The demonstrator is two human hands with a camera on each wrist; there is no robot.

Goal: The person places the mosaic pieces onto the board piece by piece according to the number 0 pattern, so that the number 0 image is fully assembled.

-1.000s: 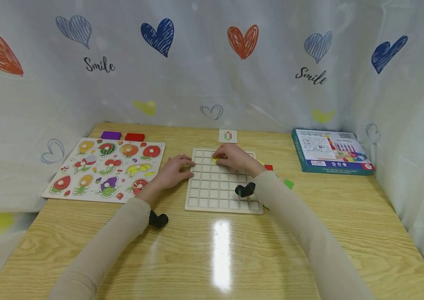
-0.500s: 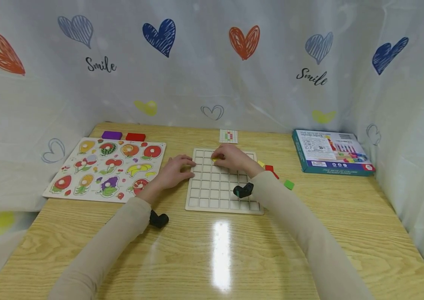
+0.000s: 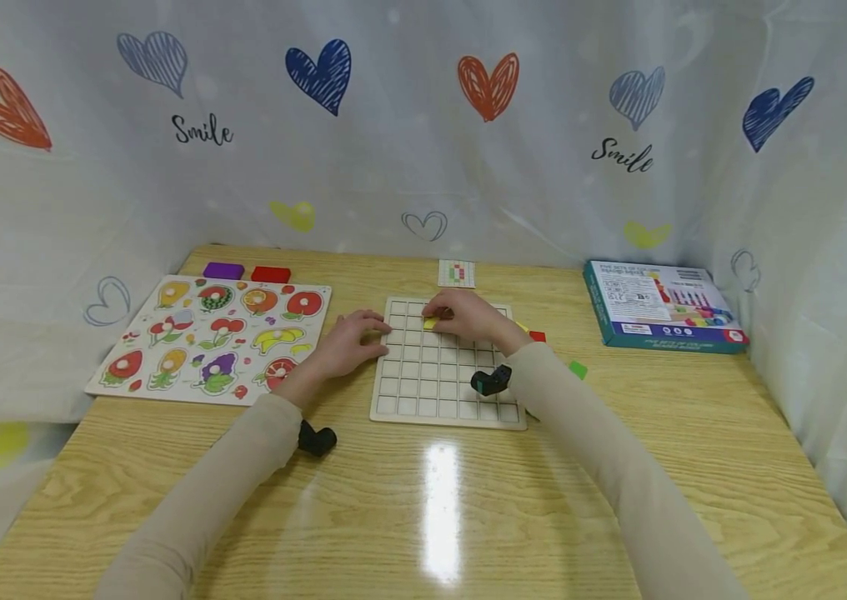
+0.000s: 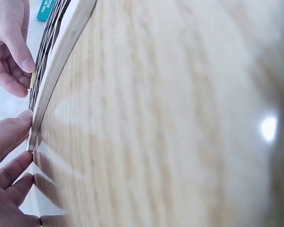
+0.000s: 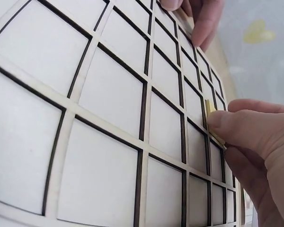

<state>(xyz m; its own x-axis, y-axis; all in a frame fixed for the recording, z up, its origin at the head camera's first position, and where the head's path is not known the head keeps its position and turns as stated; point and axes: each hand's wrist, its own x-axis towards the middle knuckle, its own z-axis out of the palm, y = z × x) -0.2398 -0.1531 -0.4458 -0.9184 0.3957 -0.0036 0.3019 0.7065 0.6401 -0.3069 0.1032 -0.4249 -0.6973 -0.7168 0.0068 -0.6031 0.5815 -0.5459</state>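
From the head camera, little differs from half a second ago: both hands stay on the pale wooden grid board in the middle of the light wood-grain table. The right hand still pinches a small flat yellow square tile over a cell near the board's far edge, and the wrist has shifted slightly, so it now partly covers the loose red tile and green tile lying on the table just right of the board. The left hand remains at the board's far left edge, fingers relaxed and touching the frame. A colourful wooden fruit puzzle lies well to the left, with a purple block and a red block behind it. A small pattern card sits just beyond the board, and a blue-and-teal cardboard box lies at the far right.

From the left wrist camera, seen edge-on, the left hand's fingertips rest straight against the board's rim.

From the right wrist camera, the thumb and forefinger grip the yellow tile, which stands tilted on edge, its lower edge touching the board's lattice beside an empty square cell.
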